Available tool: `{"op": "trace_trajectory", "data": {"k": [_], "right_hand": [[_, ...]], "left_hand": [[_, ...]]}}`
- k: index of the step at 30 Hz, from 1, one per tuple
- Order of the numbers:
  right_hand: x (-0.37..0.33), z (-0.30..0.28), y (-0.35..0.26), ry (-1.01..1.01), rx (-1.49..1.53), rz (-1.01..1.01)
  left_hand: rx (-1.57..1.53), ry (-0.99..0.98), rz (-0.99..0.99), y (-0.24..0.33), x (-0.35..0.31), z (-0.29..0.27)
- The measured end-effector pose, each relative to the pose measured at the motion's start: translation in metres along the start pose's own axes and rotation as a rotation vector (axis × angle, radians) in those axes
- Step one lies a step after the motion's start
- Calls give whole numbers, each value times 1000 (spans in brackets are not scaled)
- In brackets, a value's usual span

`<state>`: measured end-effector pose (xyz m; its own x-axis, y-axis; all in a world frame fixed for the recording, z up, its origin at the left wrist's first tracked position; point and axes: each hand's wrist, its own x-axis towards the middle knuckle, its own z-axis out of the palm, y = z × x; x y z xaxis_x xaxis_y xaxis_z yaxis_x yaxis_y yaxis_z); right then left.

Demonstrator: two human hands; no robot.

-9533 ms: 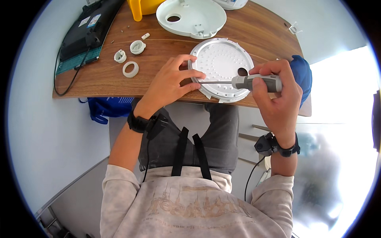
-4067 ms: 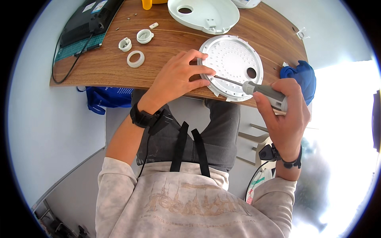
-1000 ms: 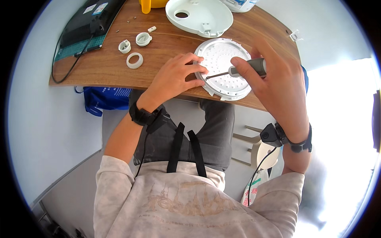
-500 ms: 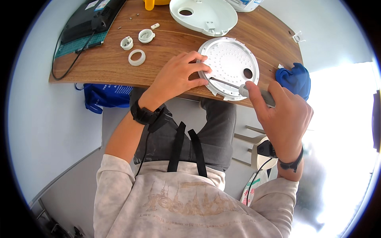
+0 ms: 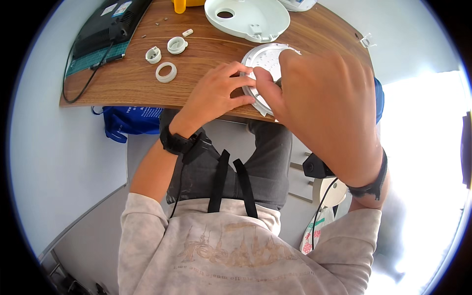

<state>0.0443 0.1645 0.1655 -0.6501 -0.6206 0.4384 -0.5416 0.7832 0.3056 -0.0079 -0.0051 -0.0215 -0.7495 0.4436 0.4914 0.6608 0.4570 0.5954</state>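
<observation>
Wooden table [image 5: 211, 51] — white disc [image 5: 267, 58], white ring [image 5: 167, 80], green mat [image 5: 116, 51].

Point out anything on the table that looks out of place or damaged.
Tiny loose bits lie scattered on the table, left of the white cover, stray-looking and too small to identify. I see no spill or damage, though the right hand hides much of the white disc.

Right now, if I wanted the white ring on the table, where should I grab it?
I'd probably pinch the white ring by its near wall, coming from that side, one finger inside and thumb outside. It lies flat, its open hole facing up, and a white cup-shaped part sits just beyond it.
</observation>
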Motion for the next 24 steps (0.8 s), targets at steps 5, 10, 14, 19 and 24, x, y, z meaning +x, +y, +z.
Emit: {"op": "trace_trajectory", "data": {"k": [5, 10, 14, 19, 24], "right_hand": [[-3, -4, 3, -92, -39, 36], [-7, -8, -4, -170, -13, 69], [-3, 3, 10, -103, 80, 134], [-8, -5, 18, -183, 248, 251], [-12, -20, 23, -312, 573, 293]], "left_hand": [[7, -28, -10, 6, 2, -3], [-23, -42, -32, 2, 1, -2], [3, -31, -17, 6, 2, -2], [-3, -38, -3, 3, 1, -2], [-9, -80, -21, 6, 1, -4]]}}
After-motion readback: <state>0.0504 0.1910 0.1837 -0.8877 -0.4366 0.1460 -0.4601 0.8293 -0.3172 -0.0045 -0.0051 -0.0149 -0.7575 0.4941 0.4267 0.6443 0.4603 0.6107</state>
